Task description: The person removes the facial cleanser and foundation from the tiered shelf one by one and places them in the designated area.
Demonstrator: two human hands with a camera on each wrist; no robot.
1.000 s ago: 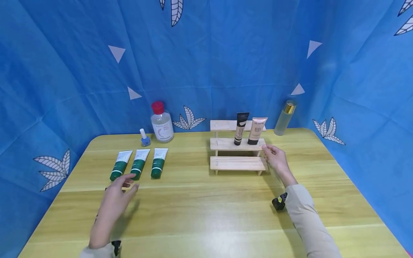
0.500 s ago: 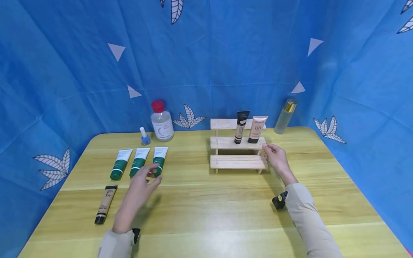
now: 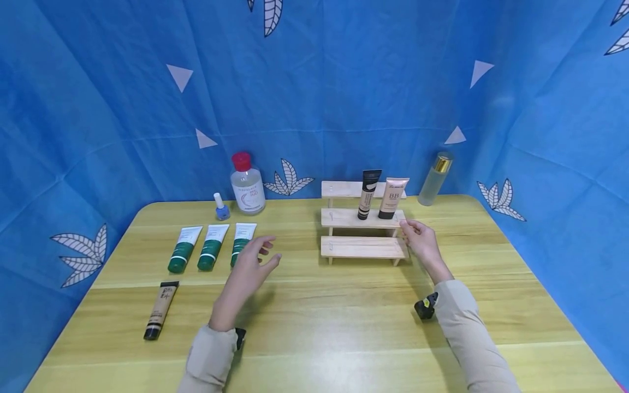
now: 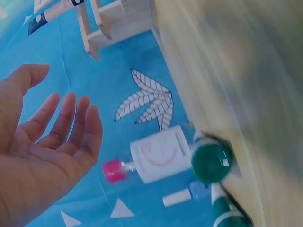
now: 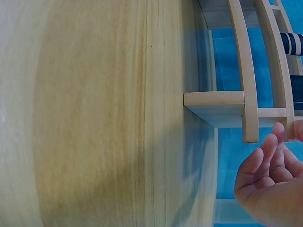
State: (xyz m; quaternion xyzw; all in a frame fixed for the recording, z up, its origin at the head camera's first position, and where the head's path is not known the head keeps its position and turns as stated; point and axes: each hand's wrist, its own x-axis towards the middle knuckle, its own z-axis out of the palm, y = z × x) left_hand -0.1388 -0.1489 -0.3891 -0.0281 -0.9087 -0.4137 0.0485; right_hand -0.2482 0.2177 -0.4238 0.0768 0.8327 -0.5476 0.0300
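Observation:
My left hand [image 3: 251,270] is held over the table, fingers spread and loosely bent, holding nothing. It partly covers the rightmost green-and-white tube [image 3: 242,241] in the head view. In the left wrist view the palm [image 4: 45,161] faces the blue cloth. My right hand [image 3: 421,244] pinches the right end of the middle step of a three-step wooden display stand [image 3: 363,247]; thumb and finger lie either side of that board in the right wrist view. On this step stand a black-capped concealer tube [image 3: 366,197] and a pink BB cream tube [image 3: 392,197].
Two more green-and-white tubes [image 3: 210,248] lie on the left, with a beige tube [image 3: 161,311] in front. Behind them stand a blue nail polish bottle [image 3: 222,210] and a red-capped clear bottle [image 3: 249,191]. A gold-capped bottle [image 3: 434,182] stands back right, by the blue cloth [image 3: 383,82].
My left hand has moved right, from over the left tubes past the rightmost one, uncovering the beige tube. My right hand stays at the stand.

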